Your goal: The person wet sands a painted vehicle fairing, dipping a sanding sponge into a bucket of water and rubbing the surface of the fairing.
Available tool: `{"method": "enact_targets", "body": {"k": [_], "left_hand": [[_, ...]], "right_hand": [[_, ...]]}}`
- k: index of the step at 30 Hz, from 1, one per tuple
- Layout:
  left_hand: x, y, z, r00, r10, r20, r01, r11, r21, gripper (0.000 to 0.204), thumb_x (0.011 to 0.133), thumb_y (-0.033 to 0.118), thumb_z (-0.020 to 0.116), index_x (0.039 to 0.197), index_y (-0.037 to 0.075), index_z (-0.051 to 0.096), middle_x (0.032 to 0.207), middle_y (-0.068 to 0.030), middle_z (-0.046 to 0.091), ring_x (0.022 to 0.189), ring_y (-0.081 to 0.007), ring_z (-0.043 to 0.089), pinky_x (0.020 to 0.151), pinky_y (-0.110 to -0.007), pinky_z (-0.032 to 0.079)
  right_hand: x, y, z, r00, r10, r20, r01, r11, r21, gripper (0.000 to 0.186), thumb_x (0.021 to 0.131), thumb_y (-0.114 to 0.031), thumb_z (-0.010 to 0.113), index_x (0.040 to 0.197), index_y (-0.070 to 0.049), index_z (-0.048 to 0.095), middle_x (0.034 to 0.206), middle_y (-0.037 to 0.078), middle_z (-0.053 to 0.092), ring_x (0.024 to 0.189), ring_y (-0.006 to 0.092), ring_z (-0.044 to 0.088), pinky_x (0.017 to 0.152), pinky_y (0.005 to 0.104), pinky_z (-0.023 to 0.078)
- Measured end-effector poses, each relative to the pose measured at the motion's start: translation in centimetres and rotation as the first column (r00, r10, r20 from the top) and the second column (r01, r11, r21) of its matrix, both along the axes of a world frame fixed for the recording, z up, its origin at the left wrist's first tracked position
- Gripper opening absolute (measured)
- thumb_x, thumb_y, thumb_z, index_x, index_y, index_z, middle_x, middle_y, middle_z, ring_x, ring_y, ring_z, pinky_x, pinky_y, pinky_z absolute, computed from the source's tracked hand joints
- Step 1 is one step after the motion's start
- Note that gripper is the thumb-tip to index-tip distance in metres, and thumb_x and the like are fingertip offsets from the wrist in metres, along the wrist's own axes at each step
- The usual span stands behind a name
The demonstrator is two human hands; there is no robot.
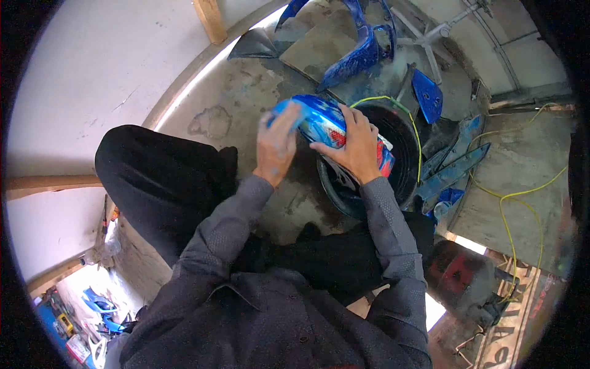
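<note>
My right hand grips a glossy blue fairing piece with red and white graphics, held tilted over a black round tub. My left hand is at the piece's left end, its fingers slightly blurred and pressed together on a light blue area; I cannot make out whether that is a cloth or the panel itself. The inside of the tub is partly hidden by the piece and my right arm.
Blue body panels lie beyond on the stained floor, with more dark blue pieces at right beside a yellow cord and a metal stand. My black-trousered knee is at left, near a white wall.
</note>
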State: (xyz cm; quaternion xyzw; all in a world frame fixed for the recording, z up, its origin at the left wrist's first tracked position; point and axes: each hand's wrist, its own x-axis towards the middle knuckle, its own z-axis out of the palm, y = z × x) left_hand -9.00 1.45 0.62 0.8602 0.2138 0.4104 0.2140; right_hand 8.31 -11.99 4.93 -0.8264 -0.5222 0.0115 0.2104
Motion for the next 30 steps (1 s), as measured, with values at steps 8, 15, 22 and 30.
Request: {"method": "enact_targets", "body": {"k": [8, 15, 22, 30], "left_hand": [[0.6, -1.5, -0.7, 0.997, -0.036, 0.072, 0.036, 0.999, 0.001, 0.039, 0.095, 0.0, 0.064, 0.13, 0.011, 0.073, 0.131, -0.0093, 0.076, 0.124, -0.0227, 0.072, 0.111, -0.05, 0.048], [-0.3, 0.4, 2.8, 0.999, 0.033, 0.038, -0.032, 0.999, -0.025, 0.048, 0.09, -0.008, 0.064, 0.131, 0.014, 0.073, 0.134, -0.011, 0.074, 0.128, -0.025, 0.069, 0.113, -0.051, 0.048], [1.2, -1.6, -0.3, 0.977, -0.176, 0.119, 0.181, 0.983, -0.037, 0.053, 0.087, -0.01, 0.062, 0.137, 0.006, 0.07, 0.137, -0.0141, 0.072, 0.128, -0.0332, 0.068, 0.114, -0.051, 0.05], [1.4, -1.4, -0.7, 0.993, -0.03, 0.118, 0.046, 0.99, -0.133, 0.054, 0.087, -0.012, 0.061, 0.137, 0.007, 0.07, 0.135, -0.0172, 0.072, 0.127, -0.0418, 0.067, 0.112, -0.049, 0.052]], "right_hand": [[-0.1, 0.0, -1.3, 0.999, 0.008, 0.031, -0.008, 1.0, -0.003, 0.113, 0.068, -0.074, 0.086, 0.151, -0.006, 0.052, 0.145, 0.018, 0.058, 0.133, 0.0381, 0.055, 0.107, 0.0559, 0.04], [0.4, -0.2, -0.9, 0.999, -0.025, 0.032, 0.025, 0.999, 0.025, 0.112, 0.066, -0.074, 0.087, 0.15, -0.007, 0.055, 0.141, 0.019, 0.06, 0.129, 0.0381, 0.058, 0.105, 0.0538, 0.043], [0.3, 0.0, -1.1, 0.999, -0.021, 0.049, 0.017, 0.998, 0.066, 0.113, 0.065, -0.075, 0.087, 0.149, -0.007, 0.055, 0.138, 0.019, 0.062, 0.127, 0.0385, 0.059, 0.104, 0.0518, 0.044], [0.4, -0.1, -1.0, 0.998, -0.024, 0.049, 0.021, 0.998, 0.064, 0.112, 0.065, -0.075, 0.087, 0.147, -0.005, 0.056, 0.138, 0.02, 0.062, 0.127, 0.0392, 0.059, 0.105, 0.0522, 0.045]]}}
